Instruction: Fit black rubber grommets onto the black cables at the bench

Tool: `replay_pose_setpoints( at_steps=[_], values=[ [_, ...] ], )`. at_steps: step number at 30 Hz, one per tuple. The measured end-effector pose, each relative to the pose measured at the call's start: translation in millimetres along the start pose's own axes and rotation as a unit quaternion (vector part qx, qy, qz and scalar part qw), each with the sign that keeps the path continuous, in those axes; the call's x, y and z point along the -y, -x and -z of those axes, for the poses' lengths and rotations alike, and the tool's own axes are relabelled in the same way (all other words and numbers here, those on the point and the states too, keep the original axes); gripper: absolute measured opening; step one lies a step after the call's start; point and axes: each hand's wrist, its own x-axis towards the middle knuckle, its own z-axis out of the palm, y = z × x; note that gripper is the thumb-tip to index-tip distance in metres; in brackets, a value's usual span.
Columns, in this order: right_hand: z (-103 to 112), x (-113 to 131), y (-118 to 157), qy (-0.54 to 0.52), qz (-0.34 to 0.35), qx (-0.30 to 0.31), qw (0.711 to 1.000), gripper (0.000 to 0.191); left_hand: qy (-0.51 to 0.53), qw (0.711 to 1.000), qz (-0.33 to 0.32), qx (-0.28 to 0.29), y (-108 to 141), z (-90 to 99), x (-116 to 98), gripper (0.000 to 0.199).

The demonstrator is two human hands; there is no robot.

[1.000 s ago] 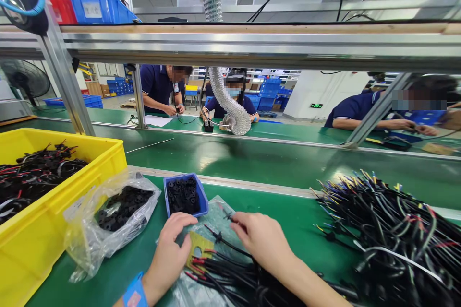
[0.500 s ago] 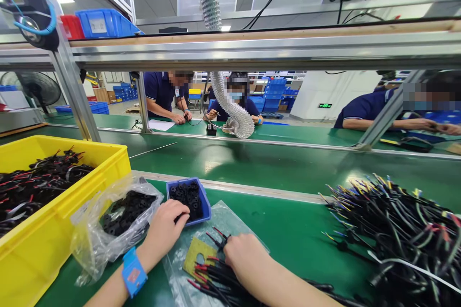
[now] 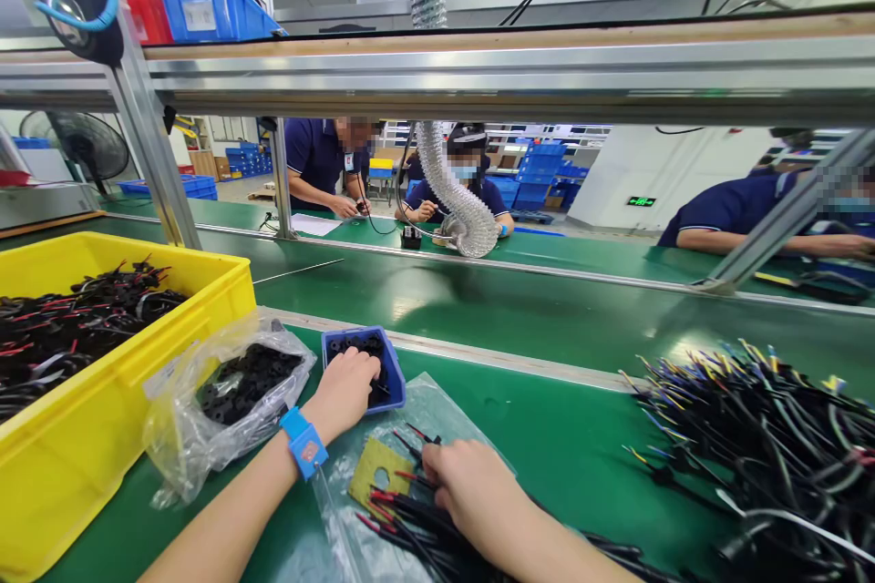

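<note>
My left hand point(image 3: 348, 387), with a blue wrist strap point(image 3: 304, 443), dips into a small blue bin point(image 3: 395, 380) of small black ring-shaped parts point(image 3: 355, 344). Its fingers are bent close together, and their tips are hidden among the parts. My right hand point(image 3: 471, 478) is closed round a black cable point(image 3: 432, 439) with red and black wire ends pointing up and left. Under and beside that hand lies a bundle of black cables point(image 3: 424, 519) with red tips. A yellow sponge pad point(image 3: 373, 465) with a hole rests on a clear plastic bag point(image 3: 427, 396), just left of the cables.
An open plastic bag of black parts point(image 3: 250, 383) sits between the blue bin and a large yellow crate point(image 3: 219, 287) of cables. A big cable pile point(image 3: 766, 437) covers the right side. Metal framing point(image 3: 478, 68) crosses above; several people work across the bench.
My left hand has moved up and right, from the blue bin's near edge to inside it. My right hand stays by the cables, its grip little changed. The camera view has shifted slightly.
</note>
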Motion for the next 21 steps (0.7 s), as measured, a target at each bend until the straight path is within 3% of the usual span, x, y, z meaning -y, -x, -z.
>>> replay_pose_setpoints(
  at_steps=[4,6,8,10,13,16,21],
  values=[
    [-3,-2,1,-0.035,0.000,-0.004,0.999,0.021,0.069,0.995,0.009,-0.070,13,-0.2,-6,0.018],
    [-3,-4,2,-0.047,0.011,-0.007,0.999,0.021,0.126,0.984,-0.005,-0.128,28,-3.7,-9,0.017],
    [-1,-6,3,-0.073,0.029,-0.009,0.997,0.020,0.154,0.976,-0.029,-0.149,47,-10.0,-10,0.019],
    [1,-9,5,-0.115,0.047,-0.001,0.992,0.018,0.164,0.978,-0.029,-0.124,66,-17.0,-9,0.024],
    [4,-11,8,-0.158,0.052,0.003,0.986,0.015,0.206,0.975,0.039,-0.069,84,-22.3,-8,0.034],
    [5,-10,9,-0.157,0.044,-0.015,0.987,0.014,0.256,0.963,0.079,-0.030,85,-18.6,-9,0.034],
    [-1,-5,8,-0.121,0.056,-0.009,0.991,0.019,0.300,0.951,0.079,-0.005,80,-13.6,-11,0.029]
  ],
)
